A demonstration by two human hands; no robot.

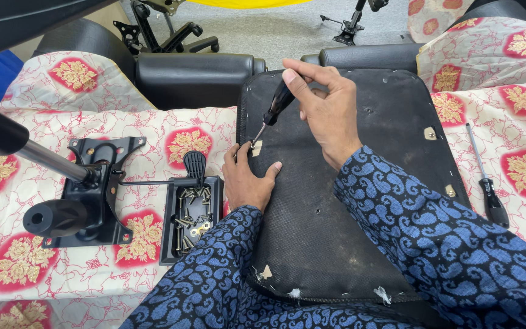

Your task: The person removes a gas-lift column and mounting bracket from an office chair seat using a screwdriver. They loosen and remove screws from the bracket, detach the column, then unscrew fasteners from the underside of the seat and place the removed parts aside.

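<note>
A person's right hand (327, 109) grips the black handle of a screwdriver (273, 111), fingers closed round it, its tip set on a pale patch near the left edge of an upturned black seat pad (360, 201). The left hand (248, 178) lies flat on the pad's left edge, fingers pinched just beside the tip. On the flowered cloth (50, 268) to the left sit a black tray of screws (191, 220) and a black metal chair mechanism (86, 195); a second screwdriver (486, 180) lies near the cloth's right edge.
</note>
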